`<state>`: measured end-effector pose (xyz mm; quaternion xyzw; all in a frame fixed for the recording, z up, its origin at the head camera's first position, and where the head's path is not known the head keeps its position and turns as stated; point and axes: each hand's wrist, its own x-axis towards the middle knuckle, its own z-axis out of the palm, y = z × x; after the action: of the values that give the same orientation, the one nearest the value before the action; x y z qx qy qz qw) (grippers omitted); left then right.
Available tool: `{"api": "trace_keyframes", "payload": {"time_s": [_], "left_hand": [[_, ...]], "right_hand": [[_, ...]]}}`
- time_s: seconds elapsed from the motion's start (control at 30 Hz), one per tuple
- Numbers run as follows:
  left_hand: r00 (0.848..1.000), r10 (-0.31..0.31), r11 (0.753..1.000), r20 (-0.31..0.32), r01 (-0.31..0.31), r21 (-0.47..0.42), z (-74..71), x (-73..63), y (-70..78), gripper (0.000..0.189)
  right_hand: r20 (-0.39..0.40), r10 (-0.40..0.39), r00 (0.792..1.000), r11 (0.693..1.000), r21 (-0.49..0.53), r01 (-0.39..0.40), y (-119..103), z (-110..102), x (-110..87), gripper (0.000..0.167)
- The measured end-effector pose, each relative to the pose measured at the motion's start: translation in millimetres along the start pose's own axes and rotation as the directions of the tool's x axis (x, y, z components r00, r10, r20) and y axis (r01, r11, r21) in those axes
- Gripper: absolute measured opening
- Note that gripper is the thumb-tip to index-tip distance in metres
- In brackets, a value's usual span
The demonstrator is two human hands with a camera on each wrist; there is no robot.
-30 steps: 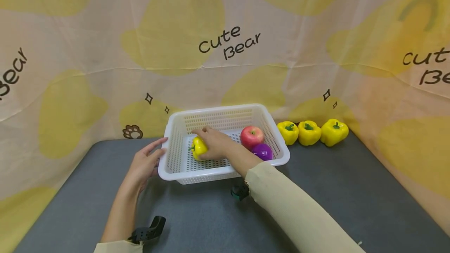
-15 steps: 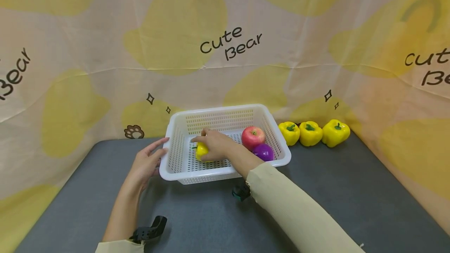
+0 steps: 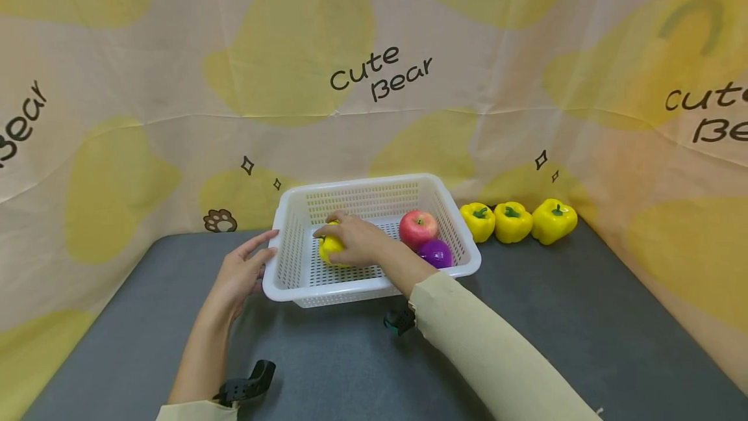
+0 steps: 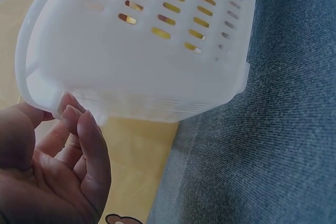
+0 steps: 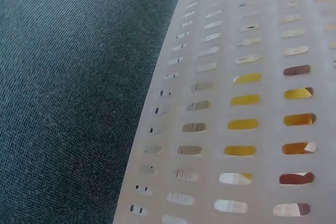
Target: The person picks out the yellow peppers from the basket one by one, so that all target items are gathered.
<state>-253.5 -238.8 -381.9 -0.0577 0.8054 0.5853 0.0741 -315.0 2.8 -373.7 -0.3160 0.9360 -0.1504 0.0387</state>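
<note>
A white plastic basket [image 3: 374, 284] with slotted walls stands on the grey table. My left hand [image 3: 238, 273] pinches its left rim; in the left wrist view, thumb and fingers of that left hand [image 4: 63, 166] meet at the rim's corner. Inside the basket, my right hand [image 3: 361, 242] grips a yellow bell pepper [image 3: 330, 251] from above, low in the left part. The fingers hide much of the pepper. To the right of this hand, a red apple [image 3: 418, 229] and a shiny purple round thing [image 3: 436, 254] lie together; my forearm partly overlaps the purple one.
Three more yellow bell peppers stand in a row right of the basket: a near one [image 3: 478, 222], a middle one [image 3: 513, 222] and a far one [image 3: 554, 221]. A printed cloth backdrop [image 3: 333, 148] rises right behind the table. The right wrist view shows mostly the basket's slotted wall [image 5: 210, 129].
The yellow pepper has turned a little under my right hand, and its stem at the left is less visible. My left hand and the basket keep their places.
</note>
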Motion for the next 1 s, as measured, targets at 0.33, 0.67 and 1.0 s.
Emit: {"api": "trace_keyframes", "payload": {"time_s": [0.33,0.67,1.0], "left_hand": [[1.000,0.006,1.000,0.003,-0.006,-0.006,-0.7,0.0,-0.7,0.052],[1.000,0.005,1.000,0.002,-0.004,-0.007,-1.8,2.1,-2.0,0.052],[1.000,-0.010,1.000,-0.002,0.010,-0.006,-1.4,1.4,-2.1,0.052]], "right_hand": [[-0.046,0.012,0.999,0.999,0.034,-0.010,-0.3,-3.5,-1.1,0.056],[-0.123,-0.008,0.992,0.998,0.064,0.016,-1.4,-7.2,-5.4,0.056],[-0.290,-0.041,0.956,0.986,0.143,0.085,-0.7,-20.6,-29.7,0.049]]}}
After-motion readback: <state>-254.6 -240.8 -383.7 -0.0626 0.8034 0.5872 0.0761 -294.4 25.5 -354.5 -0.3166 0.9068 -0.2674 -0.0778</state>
